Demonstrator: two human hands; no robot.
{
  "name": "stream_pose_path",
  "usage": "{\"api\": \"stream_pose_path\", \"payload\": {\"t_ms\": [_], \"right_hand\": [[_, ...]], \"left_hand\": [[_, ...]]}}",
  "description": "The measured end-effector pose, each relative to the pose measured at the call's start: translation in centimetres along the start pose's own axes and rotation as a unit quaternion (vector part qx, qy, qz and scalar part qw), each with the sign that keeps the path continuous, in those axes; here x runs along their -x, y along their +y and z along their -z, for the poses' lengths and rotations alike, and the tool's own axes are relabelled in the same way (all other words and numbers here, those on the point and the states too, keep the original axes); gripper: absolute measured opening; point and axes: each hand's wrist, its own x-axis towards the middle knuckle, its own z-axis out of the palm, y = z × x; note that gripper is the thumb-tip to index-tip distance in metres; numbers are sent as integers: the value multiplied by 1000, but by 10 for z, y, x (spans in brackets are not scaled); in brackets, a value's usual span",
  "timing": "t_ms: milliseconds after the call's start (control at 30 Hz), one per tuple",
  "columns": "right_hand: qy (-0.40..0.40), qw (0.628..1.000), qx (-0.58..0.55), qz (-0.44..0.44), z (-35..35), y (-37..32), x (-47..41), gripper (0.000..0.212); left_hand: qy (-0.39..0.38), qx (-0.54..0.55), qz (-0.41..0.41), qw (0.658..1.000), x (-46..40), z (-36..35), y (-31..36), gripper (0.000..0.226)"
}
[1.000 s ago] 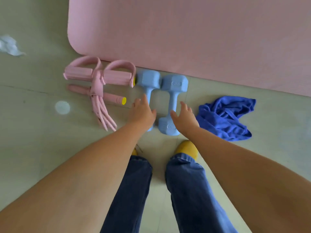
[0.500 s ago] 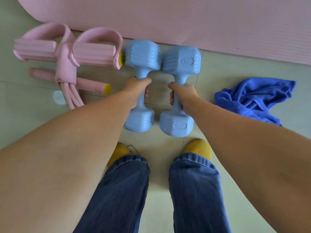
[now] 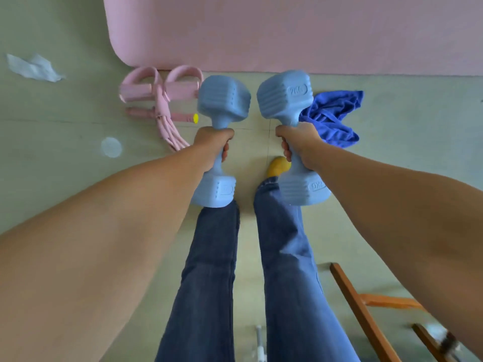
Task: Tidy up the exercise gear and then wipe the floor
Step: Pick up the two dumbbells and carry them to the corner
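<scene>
Nearest, two legs in blue jeans [image 3: 285,257] stand on the pale green floor [image 3: 52,178]. Above them, the left hand [image 3: 213,145] has its fingers wrapped round the handle of the left dumbbell [image 3: 222,100], and the right hand [image 3: 300,145] grips the right dumbbell [image 3: 286,97] the same way; both are ridged, light blue, with blocky heads, held apart. Beyond lie a pink pedal puller [image 3: 159,97], a crumpled blue cloth [image 3: 334,116], then the pink mat [image 3: 287,32].
</scene>
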Motion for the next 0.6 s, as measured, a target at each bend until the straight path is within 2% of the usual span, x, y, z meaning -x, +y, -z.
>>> {"api": "stream_pose_path", "payload": {"t_ms": [333, 600], "right_hand": [[12, 997, -24, 66, 75, -40, 196, 19], [19, 993, -9, 117, 112, -32, 284, 23]], "left_hand": [[10, -62, -98, 993, 196, 37, 34, 21], [-1, -86, -162, 983, 288, 47, 51, 19]]}}
